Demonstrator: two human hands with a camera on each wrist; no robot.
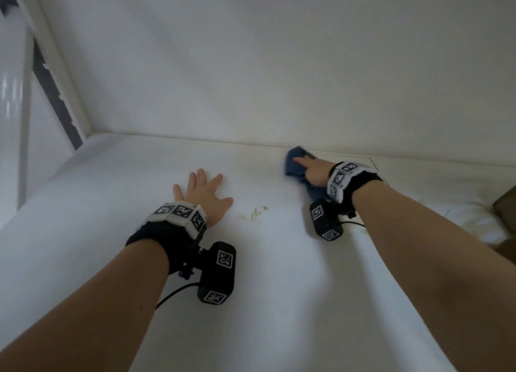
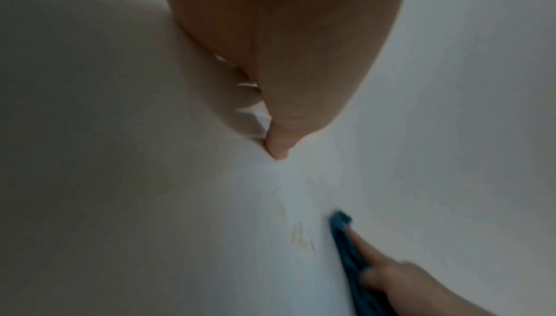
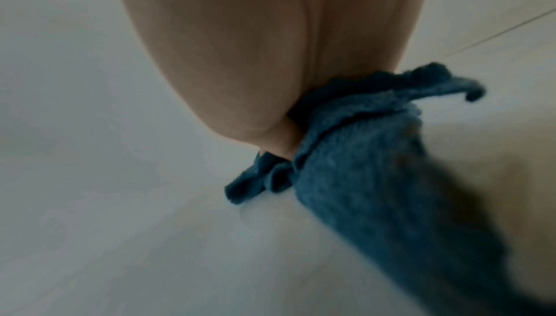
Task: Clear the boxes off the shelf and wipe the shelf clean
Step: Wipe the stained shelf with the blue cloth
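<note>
Cloth [image 1: 296, 165] partly under right hand [image 1: 314, 170]

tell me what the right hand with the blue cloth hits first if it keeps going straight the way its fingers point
Most likely the back wall. The right hand presses the blue cloth on the shelf with fingers aimed at the rear corner seam, and nothing lies between. Depth is hard to judge, but the cloth's front edge looks almost at that seam.
</note>
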